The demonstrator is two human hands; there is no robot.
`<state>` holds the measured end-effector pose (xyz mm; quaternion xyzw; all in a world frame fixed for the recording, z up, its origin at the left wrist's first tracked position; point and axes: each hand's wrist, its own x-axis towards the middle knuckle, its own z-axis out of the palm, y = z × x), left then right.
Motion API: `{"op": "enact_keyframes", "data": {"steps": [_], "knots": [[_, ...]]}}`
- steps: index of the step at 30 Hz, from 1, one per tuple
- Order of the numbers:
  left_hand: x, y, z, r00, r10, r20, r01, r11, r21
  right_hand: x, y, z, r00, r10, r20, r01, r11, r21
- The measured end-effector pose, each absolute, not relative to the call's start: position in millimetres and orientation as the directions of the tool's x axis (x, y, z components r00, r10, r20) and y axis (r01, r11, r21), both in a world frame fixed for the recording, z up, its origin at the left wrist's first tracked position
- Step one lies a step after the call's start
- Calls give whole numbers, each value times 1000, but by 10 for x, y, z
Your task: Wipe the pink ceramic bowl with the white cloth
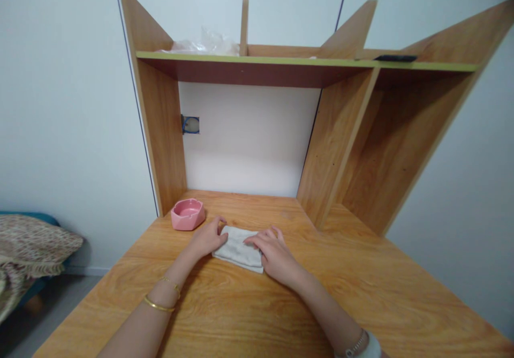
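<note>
A pale grey-white folded cloth (237,250) lies flat on the wooden desk top between my two hands. My left hand (208,238) is at its left end, thumb resting on the edge and fingers curved round the far corner. At the right end, my right hand (276,255) holds the cloth, with fingers bent over its top and side. The undersides of both hands are hidden. A pink, faceted ashtray (188,219) stands on the desk, just beyond and to the left of my left hand.
A wooden shelf unit (257,64) rises from the back of the desk (249,310), its upright panels on both sides. Clear plastic bags (209,44) and a flat black object (395,58) lie on the shelf. An open wall socket box (190,125) shows at the back left.
</note>
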<state>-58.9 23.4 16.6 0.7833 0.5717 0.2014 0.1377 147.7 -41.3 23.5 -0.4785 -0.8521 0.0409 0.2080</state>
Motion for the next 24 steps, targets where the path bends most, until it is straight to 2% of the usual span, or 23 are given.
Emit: {"op": "enact_keyframes", "data": {"steps": [6, 10, 15, 17, 21, 24], "knots": [[-655, 168, 253, 345, 935, 85, 839, -348, 418, 1473, -424, 240, -407, 855, 320, 826, 495, -271], [-824, 159, 330, 316, 949, -17, 856, -277, 437, 1453, -410, 219, -362, 887, 286, 858, 437, -269], [-1121, 195, 397, 206, 976, -62, 901, -165, 401, 1462, -379, 162, -321, 908, 269, 868, 395, -299], [-1213, 200, 423, 119, 990, -70, 936, -88, 341, 1470, -369, 143, -310, 910, 275, 866, 390, -313], [-1331, 185, 485, -56, 998, -35, 979, 62, 195, 1476, -356, 123, -313, 910, 272, 856, 395, -335], [-1406, 183, 493, -124, 992, 12, 976, 120, 181, 1477, -343, 109, -316, 913, 259, 852, 394, -345]]}}
